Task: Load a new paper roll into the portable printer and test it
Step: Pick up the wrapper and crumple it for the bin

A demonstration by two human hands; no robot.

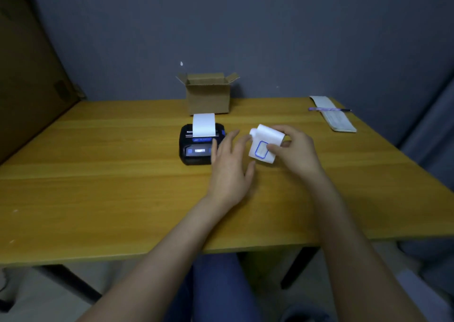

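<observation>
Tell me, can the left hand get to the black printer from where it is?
Probably yes. The left hand is open right beside the printer, its fingers at the printer's side, with nothing between them.

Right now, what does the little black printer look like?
The printer is a small black box with rounded corners, probably plastic, sitting flat on the wooden table. A white paper strip sticks up from its top. Its front glows blue. The left hand overlaps its right edge; touching is unclear.
</observation>
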